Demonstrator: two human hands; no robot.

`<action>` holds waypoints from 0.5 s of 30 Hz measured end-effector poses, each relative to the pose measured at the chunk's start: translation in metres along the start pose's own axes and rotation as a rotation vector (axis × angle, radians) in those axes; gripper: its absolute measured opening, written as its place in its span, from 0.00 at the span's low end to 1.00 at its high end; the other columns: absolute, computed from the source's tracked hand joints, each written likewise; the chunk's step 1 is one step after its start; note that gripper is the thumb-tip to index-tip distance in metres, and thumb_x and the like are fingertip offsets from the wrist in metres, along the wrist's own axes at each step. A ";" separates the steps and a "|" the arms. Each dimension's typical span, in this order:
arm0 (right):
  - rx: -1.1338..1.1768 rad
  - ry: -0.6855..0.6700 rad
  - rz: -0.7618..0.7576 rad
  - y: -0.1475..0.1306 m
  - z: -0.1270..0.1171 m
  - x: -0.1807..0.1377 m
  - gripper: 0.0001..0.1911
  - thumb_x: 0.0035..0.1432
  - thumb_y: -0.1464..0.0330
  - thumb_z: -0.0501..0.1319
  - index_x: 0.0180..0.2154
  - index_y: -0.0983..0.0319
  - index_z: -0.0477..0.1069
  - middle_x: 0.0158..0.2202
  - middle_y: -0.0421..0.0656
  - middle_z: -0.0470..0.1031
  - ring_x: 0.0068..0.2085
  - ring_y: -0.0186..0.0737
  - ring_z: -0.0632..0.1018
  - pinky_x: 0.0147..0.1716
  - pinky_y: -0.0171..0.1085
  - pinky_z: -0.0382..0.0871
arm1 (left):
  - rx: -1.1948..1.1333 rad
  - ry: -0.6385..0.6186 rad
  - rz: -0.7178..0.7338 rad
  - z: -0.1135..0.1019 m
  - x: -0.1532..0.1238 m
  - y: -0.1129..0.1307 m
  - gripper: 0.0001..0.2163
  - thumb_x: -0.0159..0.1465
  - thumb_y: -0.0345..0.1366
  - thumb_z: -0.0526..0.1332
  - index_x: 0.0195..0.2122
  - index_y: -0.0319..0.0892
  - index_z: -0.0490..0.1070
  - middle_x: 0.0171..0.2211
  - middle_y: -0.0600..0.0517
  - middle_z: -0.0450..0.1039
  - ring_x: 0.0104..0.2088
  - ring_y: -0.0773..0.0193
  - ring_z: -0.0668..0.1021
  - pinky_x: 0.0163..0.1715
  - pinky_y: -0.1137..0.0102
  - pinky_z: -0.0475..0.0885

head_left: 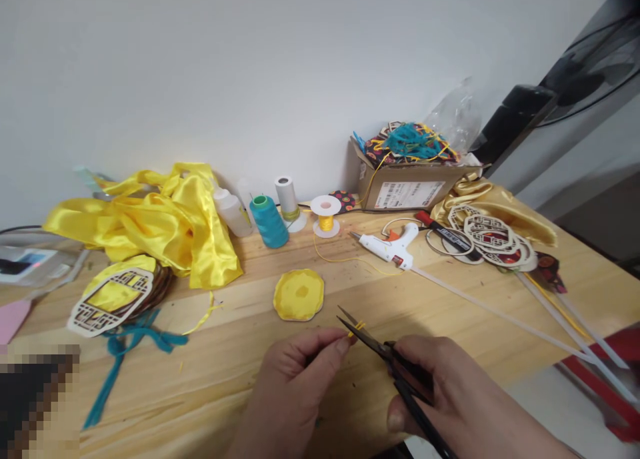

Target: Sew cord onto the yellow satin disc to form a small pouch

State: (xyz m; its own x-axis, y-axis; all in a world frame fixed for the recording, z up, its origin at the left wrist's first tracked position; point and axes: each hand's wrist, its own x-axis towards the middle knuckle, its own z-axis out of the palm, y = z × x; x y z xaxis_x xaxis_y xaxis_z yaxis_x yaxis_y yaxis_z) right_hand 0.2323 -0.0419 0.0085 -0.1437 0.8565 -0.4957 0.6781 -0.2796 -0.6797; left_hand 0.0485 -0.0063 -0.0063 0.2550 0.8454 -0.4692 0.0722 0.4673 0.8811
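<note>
Between its thumb and forefinger my left hand (313, 372) pinches a short bit of yellow cord (357, 328); the rest of the cord is hidden by the fingers. My right hand (445, 392) grips a pair of black-handled scissors (367, 339) by the handles. The blades are parted, and the cord's end lies at them. Just beyond my left hand a round yellow fabric-covered piece (299, 295) lies flat on the wooden table (225, 379). Behind it stands a white spool of yellow cord (326, 223), with a loose strand trailing right.
A white glue gun (387, 246) with a long glue stick lies right of centre. Teal thread (269, 222) stands at the back, beside yellow satin (165, 219). Cut wooden frames (115, 298) are stacked left; a filled cardboard box (405, 186) stands back right.
</note>
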 end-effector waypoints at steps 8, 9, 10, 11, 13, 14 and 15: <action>0.131 -0.023 0.025 0.008 0.004 -0.002 0.05 0.46 0.70 0.60 0.23 0.62 0.63 0.21 0.35 0.64 0.24 0.31 0.63 0.21 0.29 0.53 | -0.016 0.004 -0.020 0.002 0.001 0.000 0.09 0.54 0.41 0.64 0.34 0.47 0.80 0.26 0.54 0.77 0.30 0.61 0.73 0.31 0.70 0.65; 0.133 -0.024 0.024 0.008 0.003 -0.002 0.05 0.46 0.70 0.60 0.23 0.62 0.64 0.21 0.35 0.65 0.24 0.31 0.63 0.21 0.29 0.53 | -0.024 -0.001 -0.025 0.002 0.001 0.000 0.09 0.54 0.41 0.64 0.33 0.47 0.80 0.26 0.54 0.77 0.30 0.61 0.74 0.31 0.70 0.65; 0.130 -0.023 0.022 0.008 0.003 -0.002 0.04 0.46 0.71 0.60 0.23 0.62 0.65 0.21 0.35 0.65 0.24 0.31 0.64 0.21 0.29 0.54 | -0.029 -0.006 -0.027 0.002 0.001 0.000 0.09 0.54 0.41 0.64 0.33 0.47 0.80 0.26 0.53 0.77 0.31 0.60 0.74 0.31 0.70 0.66; 0.126 -0.021 0.017 0.007 0.002 -0.002 0.04 0.46 0.71 0.60 0.23 0.62 0.65 0.21 0.36 0.66 0.25 0.31 0.64 0.21 0.29 0.54 | -0.028 -0.007 -0.028 0.003 0.002 -0.001 0.09 0.54 0.41 0.63 0.32 0.47 0.80 0.25 0.53 0.77 0.31 0.61 0.74 0.32 0.70 0.66; 0.116 -0.020 0.002 0.007 0.001 -0.002 0.04 0.48 0.70 0.59 0.23 0.63 0.67 0.21 0.36 0.67 0.25 0.31 0.65 0.21 0.29 0.55 | -0.018 -0.003 -0.029 0.004 0.002 -0.001 0.08 0.54 0.41 0.64 0.32 0.47 0.80 0.25 0.54 0.77 0.30 0.62 0.74 0.31 0.71 0.66; 0.102 -0.014 -0.007 0.008 0.000 -0.001 0.05 0.49 0.69 0.59 0.23 0.62 0.69 0.21 0.37 0.68 0.25 0.32 0.66 0.22 0.29 0.55 | -0.013 0.003 -0.031 0.004 0.002 -0.001 0.08 0.54 0.41 0.64 0.31 0.47 0.80 0.24 0.55 0.76 0.28 0.64 0.73 0.29 0.72 0.65; 0.078 0.000 -0.016 0.010 -0.001 -0.001 0.06 0.50 0.68 0.58 0.23 0.62 0.70 0.21 0.37 0.69 0.25 0.32 0.67 0.22 0.30 0.55 | -0.014 0.012 -0.039 0.004 0.002 -0.001 0.08 0.54 0.41 0.64 0.31 0.46 0.79 0.23 0.56 0.75 0.27 0.65 0.72 0.27 0.73 0.65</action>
State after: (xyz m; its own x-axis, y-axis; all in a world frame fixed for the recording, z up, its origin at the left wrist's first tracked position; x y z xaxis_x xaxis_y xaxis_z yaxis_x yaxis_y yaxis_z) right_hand 0.2396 -0.0447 0.0027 -0.1544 0.8609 -0.4847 0.6174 -0.2989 -0.7276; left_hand 0.0531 -0.0060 -0.0080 0.2411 0.8295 -0.5038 0.0685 0.5033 0.8614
